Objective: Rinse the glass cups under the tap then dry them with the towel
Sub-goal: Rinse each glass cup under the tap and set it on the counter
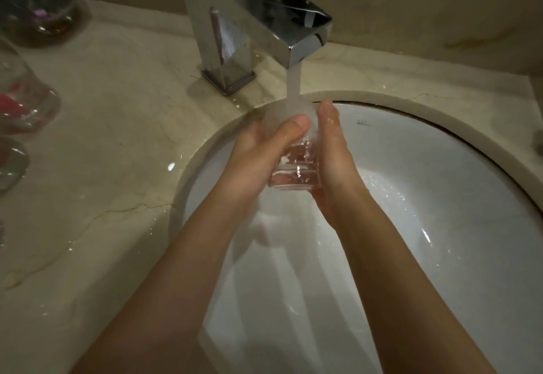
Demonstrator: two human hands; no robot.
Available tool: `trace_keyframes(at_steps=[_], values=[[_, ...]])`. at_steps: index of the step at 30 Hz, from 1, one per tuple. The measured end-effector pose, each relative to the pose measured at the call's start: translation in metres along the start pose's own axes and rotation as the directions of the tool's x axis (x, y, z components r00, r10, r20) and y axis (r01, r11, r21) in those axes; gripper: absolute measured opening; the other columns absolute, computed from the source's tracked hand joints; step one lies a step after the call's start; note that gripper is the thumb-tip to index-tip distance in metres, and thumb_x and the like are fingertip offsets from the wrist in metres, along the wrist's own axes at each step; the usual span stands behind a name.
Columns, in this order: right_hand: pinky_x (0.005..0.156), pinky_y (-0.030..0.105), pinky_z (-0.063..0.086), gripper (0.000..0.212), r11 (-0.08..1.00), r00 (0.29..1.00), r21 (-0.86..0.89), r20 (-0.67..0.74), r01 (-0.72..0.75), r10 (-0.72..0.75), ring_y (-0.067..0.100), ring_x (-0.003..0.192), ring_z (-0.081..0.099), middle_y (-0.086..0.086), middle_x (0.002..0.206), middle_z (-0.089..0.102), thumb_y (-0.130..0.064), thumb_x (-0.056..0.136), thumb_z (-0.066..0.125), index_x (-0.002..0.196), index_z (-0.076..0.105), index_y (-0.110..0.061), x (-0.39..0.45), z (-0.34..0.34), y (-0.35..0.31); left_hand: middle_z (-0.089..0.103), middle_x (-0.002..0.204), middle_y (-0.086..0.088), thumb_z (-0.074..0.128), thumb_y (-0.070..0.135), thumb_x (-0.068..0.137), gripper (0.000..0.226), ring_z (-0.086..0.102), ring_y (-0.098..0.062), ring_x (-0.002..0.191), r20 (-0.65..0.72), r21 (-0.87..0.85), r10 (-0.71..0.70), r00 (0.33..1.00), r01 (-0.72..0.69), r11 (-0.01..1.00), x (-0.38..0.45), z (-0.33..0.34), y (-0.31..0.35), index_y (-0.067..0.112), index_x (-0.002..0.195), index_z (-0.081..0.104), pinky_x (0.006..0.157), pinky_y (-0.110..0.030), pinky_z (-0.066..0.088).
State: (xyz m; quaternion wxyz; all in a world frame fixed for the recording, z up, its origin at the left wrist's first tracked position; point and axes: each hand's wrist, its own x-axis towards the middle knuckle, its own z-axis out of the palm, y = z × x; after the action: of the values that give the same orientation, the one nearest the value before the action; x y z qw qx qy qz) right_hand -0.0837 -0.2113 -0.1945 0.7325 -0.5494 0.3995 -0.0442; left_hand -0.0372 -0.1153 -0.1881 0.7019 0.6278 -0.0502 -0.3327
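Left-edge glass (20, 91) cut off; red contents blurred, perhaps petals.

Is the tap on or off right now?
On. A stream runs from the tap spout into the glass cup held over the sink.

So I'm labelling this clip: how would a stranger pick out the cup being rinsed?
Find the white sink under the chrome tap. Both hands, left hand and right hand, hold a glass cup there. It alone sits under the running water.
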Motion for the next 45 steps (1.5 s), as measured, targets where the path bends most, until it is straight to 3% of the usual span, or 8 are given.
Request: trace_keyframes(at_steps=[7, 13, 19, 28, 33, 36, 40, 45], values=[[0.096, 0.037, 0.045, 0.029, 0.98, 0.981, -0.127, -0.095, 0.156, -0.169, 0.012, 0.104, 0.058, -0.009, 0.11, 0.06, -0.049, 0.099, 0.041, 0.113, 0.053, -0.027, -0.018, -0.008, -0.047, 0.072, 0.107, 0.007, 0.092, 0.028, 0.05, 0.065, 0.069, -0.01, 0.101, -0.098, 0.091, 0.044, 0.994, -0.035, 0.995, -0.013, 0.003, 0.023, 0.027, 0.107, 0.062, 0.085, -0.027, 0.054], [0.113, 0.046, 0.036, 0.047, 0.929, 0.935, -0.137, -0.048, 0.343, -0.352, 0.018, 0.135, 0.043, -0.008, 0.149, 0.043, -0.044, 0.101, 0.04, 0.146, 0.04, -0.027, -0.016, 0.014, -0.107, 0.071, 0.11, 0.005, 0.087, 0.015, 0.066, 0.062, 0.07, -0.007, 0.098, -0.134, 0.088, 0.02, 0.991, -0.008, 0.996, -0.021, 0.004, 0.038, 0.018, 0.122, 0.06, 0.083, -0.023, 0.052], [0.111, 0.049, 0.037, 0.073, 0.909, 0.926, -0.194, -0.01, 0.369, -0.378, 0.022, 0.131, 0.049, -0.005, 0.143, 0.051, -0.058, 0.076, 0.039, 0.142, 0.046, -0.026, -0.015, 0.039, -0.124, 0.074, 0.103, 0.005, 0.091, 0.016, 0.057, 0.068, 0.072, -0.008, 0.088, -0.144, 0.079, 0.006, 0.99, 0.005, 0.997, -0.023, 0.002, 0.043, 0.018, 0.118, 0.063, 0.079, -0.026, 0.055], [0.11, 0.04, 0.039, 0.047, 0.925, 0.937, -0.152, 0.014, 0.348, -0.35, 0.01, 0.126, 0.05, -0.011, 0.142, 0.049, -0.036, 0.097, 0.055, 0.142, 0.045, -0.028, -0.045, 0.019, -0.101, 0.075, 0.103, -0.001, 0.087, 0.012, 0.065, 0.052, 0.073, -0.015, 0.089, -0.112, 0.047, -0.039, 0.993, 0.045, 0.998, -0.037, 0.003, 0.043, 0.015, 0.113, 0.066, 0.073, -0.029, 0.056], [0.09, 0.039, 0.054, 0.053, 0.976, 0.993, -0.185, -0.015, -0.117, 0.116, 0.02, 0.106, 0.063, -0.001, 0.127, 0.059, -0.055, 0.087, 0.062, 0.126, 0.055, -0.02, -0.091, -0.028, -0.057, 0.075, 0.093, -0.007, 0.077, 0.027, 0.079, 0.027, 0.073, -0.02, 0.079, -0.021, 0.044, -0.224, 0.974, 0.225, 0.973, -0.06, 0.005, 0.048, 0.011, 0.1, 0.073, 0.07, -0.036, 0.061], [0.078, 0.04, 0.061, 0.053, 0.897, 0.9, -0.197, 0.112, -0.396, 0.421, 0.031, 0.092, 0.072, 0.013, 0.111, 0.068, -0.062, 0.084, 0.06, 0.108, 0.062, -0.015, -0.108, -0.042, -0.043, 0.075, 0.099, -0.008, 0.076, 0.049, 0.074, 0.049, 0.074, -0.025, 0.085, 0.13, 0.103, -0.477, 0.869, 0.467, 0.878, -0.069, 0.007, 0.046, 0.011, 0.105, 0.072, 0.074, -0.037, 0.059], [0.05, 0.031, 0.059, 0.059, 0.856, 0.855, -0.111, 0.073, -0.504, 0.513, 0.028, 0.057, 0.071, 0.016, 0.074, 0.071, -0.058, 0.088, 0.061, 0.105, 0.062, -0.002, -0.118, -0.048, -0.042, 0.073, 0.082, -0.011, 0.064, 0.051, 0.086, 0.046, 0.072, -0.022, 0.066, 0.186, 0.091, -0.68, 0.709, 0.677, 0.73, -0.075, 0.019, 0.044, 0.008, 0.101, 0.067, 0.053, -0.03, 0.057], [0.045, 0.03, 0.056, 0.072, 0.829, 0.831, -0.075, 0.005, -0.555, 0.557, 0.032, 0.056, 0.071, 0.021, 0.081, 0.071, -0.057, 0.084, 0.068, 0.124, 0.057, 0.002, -0.13, -0.058, -0.041, 0.071, 0.091, -0.014, 0.071, 0.054, 0.079, 0.058, 0.073, -0.025, 0.067, 0.132, 0.189, -0.716, 0.685, 0.692, 0.697, -0.08, 0.03, 0.046, 0.009, 0.117, 0.065, 0.053, -0.033, 0.058]])
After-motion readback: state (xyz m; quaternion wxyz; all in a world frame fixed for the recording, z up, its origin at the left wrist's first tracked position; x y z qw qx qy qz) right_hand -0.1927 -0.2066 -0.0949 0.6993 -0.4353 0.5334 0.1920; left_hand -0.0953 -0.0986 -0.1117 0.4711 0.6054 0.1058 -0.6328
